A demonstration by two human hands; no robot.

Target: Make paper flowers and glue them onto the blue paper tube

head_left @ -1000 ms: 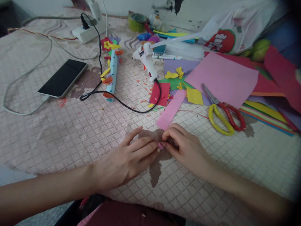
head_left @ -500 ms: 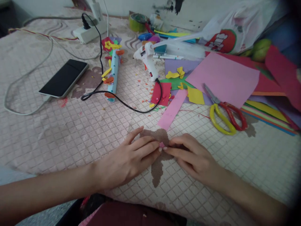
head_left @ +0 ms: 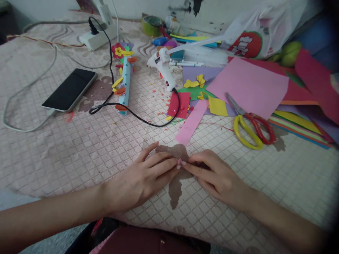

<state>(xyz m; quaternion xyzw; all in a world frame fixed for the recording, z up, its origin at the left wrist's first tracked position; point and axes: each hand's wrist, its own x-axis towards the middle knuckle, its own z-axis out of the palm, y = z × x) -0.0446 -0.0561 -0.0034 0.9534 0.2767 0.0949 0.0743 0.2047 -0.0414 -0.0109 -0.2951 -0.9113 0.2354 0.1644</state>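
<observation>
Between my fingertips is a tiny pink piece (head_left: 180,162) of what looks like foam sheet or paper, mostly covered by the fingers. My left hand (head_left: 144,176) pinches it from the left, forefinger and thumb together. From the right, my right hand (head_left: 219,176) has its fingertips closed against the same piece. A pink strip (head_left: 192,121) lies just beyond the hands. To the right are scissors (head_left: 247,128) with one yellow and one red handle, blades over a large pink sheet (head_left: 249,84).
A white glue gun (head_left: 164,68) stands behind, its black cord (head_left: 137,116) looping over the tablecloth. A light-blue stick (head_left: 125,84) with colourful cutouts lies left of it. Further left are a phone (head_left: 70,90) and a power strip (head_left: 97,37). Yellow cutouts (head_left: 194,83) and a plastic bag (head_left: 261,31) sit behind.
The view has shifted slightly. Both hands stay close together on the pink piece, which shows a little less between the fingertips. Nothing else has visibly moved.
</observation>
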